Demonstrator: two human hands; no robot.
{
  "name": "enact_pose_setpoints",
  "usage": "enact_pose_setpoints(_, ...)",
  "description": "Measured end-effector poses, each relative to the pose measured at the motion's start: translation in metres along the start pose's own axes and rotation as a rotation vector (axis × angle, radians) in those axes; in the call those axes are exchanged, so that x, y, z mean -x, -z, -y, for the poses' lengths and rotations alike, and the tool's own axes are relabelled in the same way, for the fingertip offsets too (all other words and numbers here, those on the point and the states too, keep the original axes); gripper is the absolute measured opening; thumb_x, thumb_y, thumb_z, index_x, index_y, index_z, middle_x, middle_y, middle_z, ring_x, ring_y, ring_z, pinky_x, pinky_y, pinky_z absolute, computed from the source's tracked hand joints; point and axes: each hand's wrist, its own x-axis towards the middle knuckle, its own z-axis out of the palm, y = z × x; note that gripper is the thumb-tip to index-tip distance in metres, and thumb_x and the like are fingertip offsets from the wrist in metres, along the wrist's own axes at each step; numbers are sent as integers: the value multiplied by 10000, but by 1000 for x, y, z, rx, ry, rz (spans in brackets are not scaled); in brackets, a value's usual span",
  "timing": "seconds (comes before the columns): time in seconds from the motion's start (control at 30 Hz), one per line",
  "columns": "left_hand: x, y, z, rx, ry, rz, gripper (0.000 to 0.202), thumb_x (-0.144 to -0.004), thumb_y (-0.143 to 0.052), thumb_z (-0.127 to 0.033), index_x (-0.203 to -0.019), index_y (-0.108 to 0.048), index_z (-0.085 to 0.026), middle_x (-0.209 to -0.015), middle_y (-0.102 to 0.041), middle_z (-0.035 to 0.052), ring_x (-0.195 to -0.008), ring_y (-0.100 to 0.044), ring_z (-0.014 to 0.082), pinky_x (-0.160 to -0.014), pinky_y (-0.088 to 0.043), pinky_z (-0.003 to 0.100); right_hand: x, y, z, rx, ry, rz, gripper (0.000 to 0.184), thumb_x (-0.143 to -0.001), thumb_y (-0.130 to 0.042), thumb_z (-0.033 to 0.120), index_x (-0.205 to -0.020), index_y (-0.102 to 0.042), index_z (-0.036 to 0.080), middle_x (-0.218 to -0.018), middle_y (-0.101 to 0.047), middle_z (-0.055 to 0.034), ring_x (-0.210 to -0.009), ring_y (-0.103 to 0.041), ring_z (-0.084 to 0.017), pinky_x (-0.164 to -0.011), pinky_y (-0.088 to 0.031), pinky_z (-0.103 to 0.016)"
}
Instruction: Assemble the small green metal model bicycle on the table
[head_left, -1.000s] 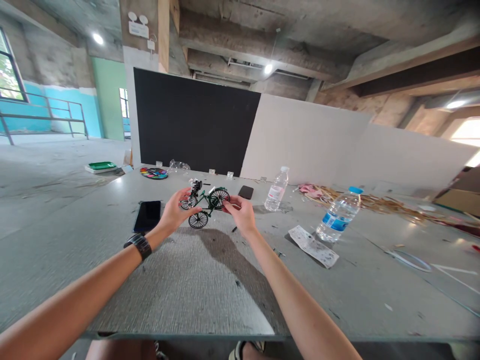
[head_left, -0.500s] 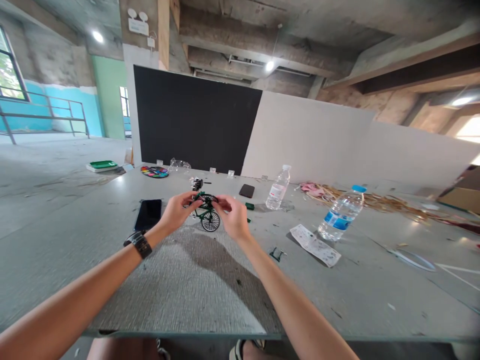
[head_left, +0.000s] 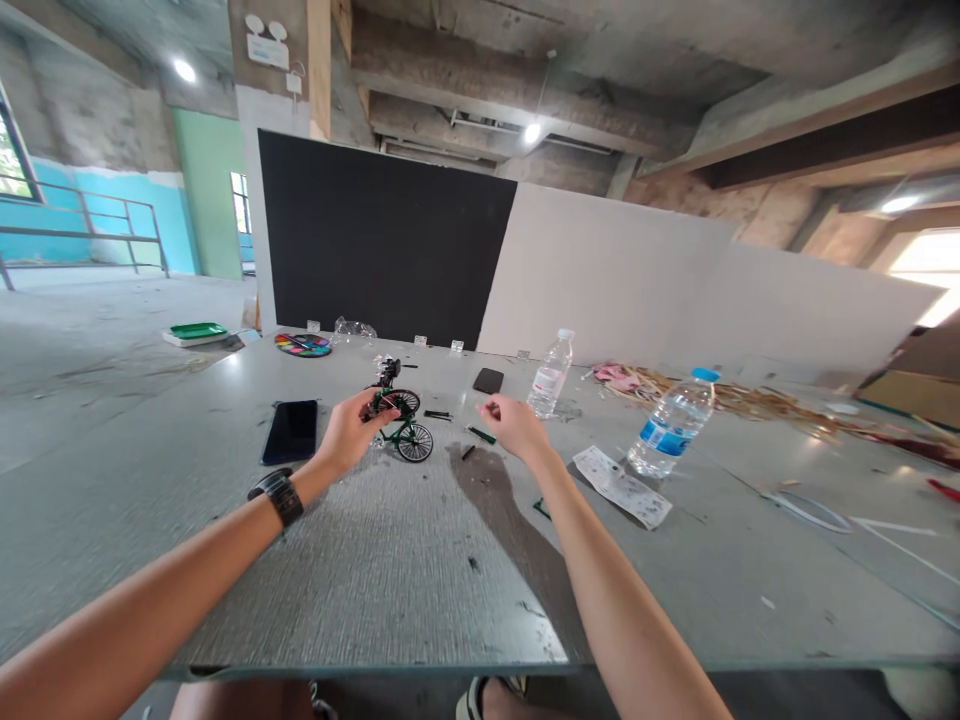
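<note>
Left hand point(head_left: 351, 432): thumb and fingers closed on one green-and-black model bicycle point(head_left: 405, 404) just off its fingertips, two wheels showing. Right hand point(head_left: 514, 426), well apart from it: fingers curled, tips close together – cannot tell if anything small is held. Left of the left hand, one phone point(head_left: 290, 432). Just left of the right hand, one green strip point(head_left: 482, 435). Beyond and right of the right hand, two bottles point(head_left: 550, 380) – one white-capped, one blue-capped. Nearer, right of it, one paper sheet point(head_left: 622, 487).
</note>
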Motion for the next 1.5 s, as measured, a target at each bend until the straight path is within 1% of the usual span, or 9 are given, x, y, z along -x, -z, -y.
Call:
enact_pose_setpoints(0.17,2,1,0,-50,6,-10,360,-851,-677,-474,-1019,-699,-157,-933,-738,59,-821,-646,210,-746,-487,301,1,-19,-10,159,-129,276,331,-783,-717,513,-847,-651,195,-869,-692,-100,-786,-623,-232,-643,-383,-295)
enact_pose_setpoints(0.47,2,0,1,-5,-16,-23,348,-855,-682,-461,-1032,-711,-164,-921,-735,56,-782,-635,198,-719,-474,289,4,-35,1,93,-65,414,323,-771,-644,37,-1073,-654,152,-898,-725,-67,-713,-613,-150,-627,-379,-236)
enact_pose_setpoints(0.7,1,0,3,-7,-21,-21,357,-853,-686,-463,-1042,-713,-161,-882,-727,53,-758,-628,190,-711,-485,289,-10,-5,-26,142,-72,178,247,-911,-464,74,-1030,-675,123,-1111,-698,-161,-1008,-621,-224,-803,-398,-267)
enact_pose_setpoints(0.83,1,0,2,-4,-15,-18,349,-858,-677,-470,-1029,-711,-167,-896,-731,51,-757,-635,189,-713,-490,288,-12,9,-41,214,-167,59,289,-1007,-355,216,-1013,-620,100,-988,-689,-202,-898,-628,-249,-733,-380,-296)
enact_pose_setpoints(1.03,1,0,0,36,12,-19,382,-847,-680,-468,-1081,-712,-168,-941,-738,58,-732,-640,183,-697,-492,286,-5,33,-33,221,-163,161,440,-1015,-368,477,-768,-566,172,-755,-660,-102,-674,-606,-197,-611,-370,-281)
enact_pose_setpoints(1.1,1,-1,-2,10,11,-17,372,-844,-681,-464,-1060,-716,-164,-925,-739,54,-739,-638,186,-695,-485,283,1,44,-24,248,-194,307,403,-898,-582,559,-799,-578,169,-758,-659,-87,-624,-595,-190,-566,-372,-284)
enact_pose_setpoints(1.23,3,-1,-5,-67,8,-17,348,-851,-676,-456,-1033,-712,-162,-915,-740,47,-756,-628,190,-709,-464,285,25,59,-6,298,-321,599,377,-750,-798,391,-996,-626,161,-900,-694,-111,-620,-630,-186,-531,-421,-287)
enact_pose_setpoints(1.37,3,-2,-8,-82,-20,-7,319,-866,-666,-435,-1035,-706,-168,-965,-745,53,-807,-635,198,-750,-454,289,64,59,1,536,-259,639,295,-855,-699,375,-973,-664,107,-880,-713,-178,-709,-696,-264,-584,-442,-321)
enact_pose_setpoints(1.5,2,-3,-9,-63,-18,13,299,-866,-665,-422,-1023,-702,-170,-981,-746,60,-830,-645,208,-763,-455,295,95,45,-1,619,-62,428,218,-964,-539,240,-1068,-624,68,-1040,-696,-236,-954,-695,-302,-737,-439,-334)
